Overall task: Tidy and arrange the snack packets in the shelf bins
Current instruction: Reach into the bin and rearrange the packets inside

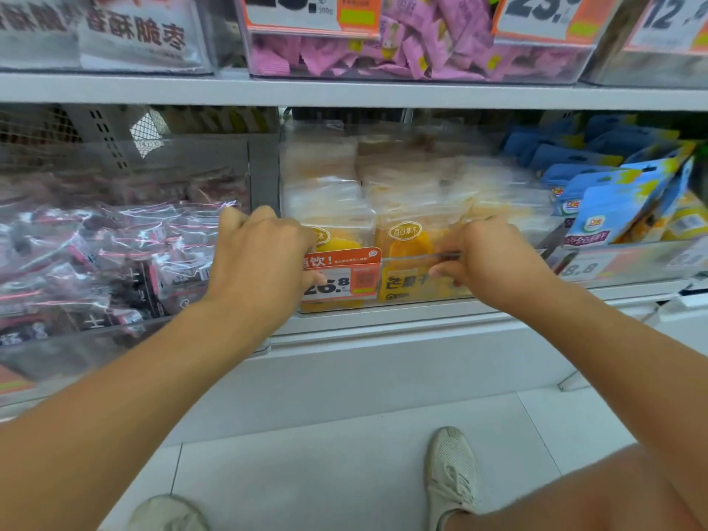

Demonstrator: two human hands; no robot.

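A clear plastic bin [421, 258] in the middle of the lower shelf holds several orange mango snack packets [410, 243]. My left hand [260, 262] grips the bin's front left corner, fingers curled over the rim and thumb on the orange price tag [344, 277]. My right hand [494, 254] grips the front rim further right, fingers hooked over the edge. The packets at the back of the bin look blurred.
A bin of dark, pink-edged packets [107, 254] stands to the left. Blue packets [613, 197] fill the bin on the right. Pink packets [383, 51] lie in a bin on the shelf above. My two shoes [452, 469] stand on the white floor below.
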